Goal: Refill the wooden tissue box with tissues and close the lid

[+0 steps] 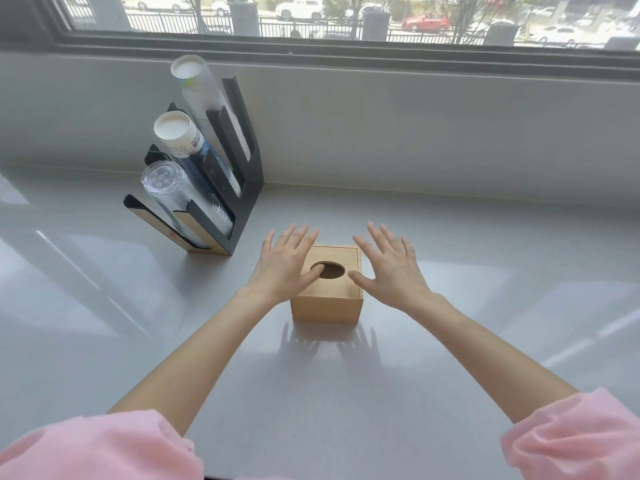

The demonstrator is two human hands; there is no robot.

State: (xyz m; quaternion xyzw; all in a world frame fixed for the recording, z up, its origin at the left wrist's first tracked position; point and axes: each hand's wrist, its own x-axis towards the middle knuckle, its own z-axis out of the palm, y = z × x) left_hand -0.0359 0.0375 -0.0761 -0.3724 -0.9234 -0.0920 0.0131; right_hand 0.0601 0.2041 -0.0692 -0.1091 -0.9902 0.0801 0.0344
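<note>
A square wooden tissue box stands on the grey counter in the middle of the view. Its lid lies flat on top, with a dark oval opening in which no tissue shows. My left hand hovers over the box's left edge, fingers spread, thumb tip at the rim of the oval. My right hand hovers over the right edge, fingers spread too, thumb resting near the lid's right side. Neither hand holds anything. No tissues are in view.
A black cup holder with three tilted stacks of paper and clear plastic cups stands at the back left. The grey counter runs to a low wall under a window. Pink sleeves show at the bottom corners.
</note>
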